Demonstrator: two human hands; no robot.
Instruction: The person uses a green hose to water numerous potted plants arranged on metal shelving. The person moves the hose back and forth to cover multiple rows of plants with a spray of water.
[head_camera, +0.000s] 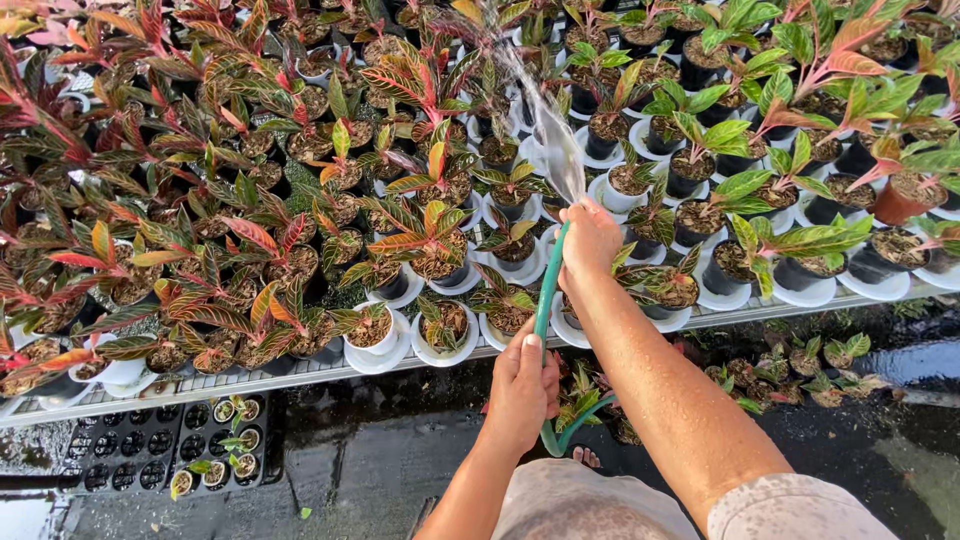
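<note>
Hose (545, 290), green and thin, runs in the head view from a loop low by the person's knees, up through both hands, to its end at the edge of the bench (300, 372). It crosses the bench rim between the two hands and stays close to the middle of the frame.

The right hand (590, 240) is stretched out ahead over the front row of pots, arm nearly straight and rising from the lower right corner. Its fingers are wrapped tight round the hose end, with the thumb seemingly pressed over the mouth, though the exact thumb position is hard to tell. A spray (545, 125) of water fans up and away from that fist, over the plants (420, 215) towards the back rows.

The left hand (522, 385) sits lower and nearer the body, below the bench rim, forearm coming up from the bottom centre. It is curled round the hose, fingers closed and back of the hand facing the camera, thumb along the tube.

The bench is wire mesh, packed with small potted plants: red and pink striped leaves on the left, greener ones on the right, in white and black pots. Below it, on wet dark ground, lies a black seed tray (160, 450) with a few seedlings.
</note>
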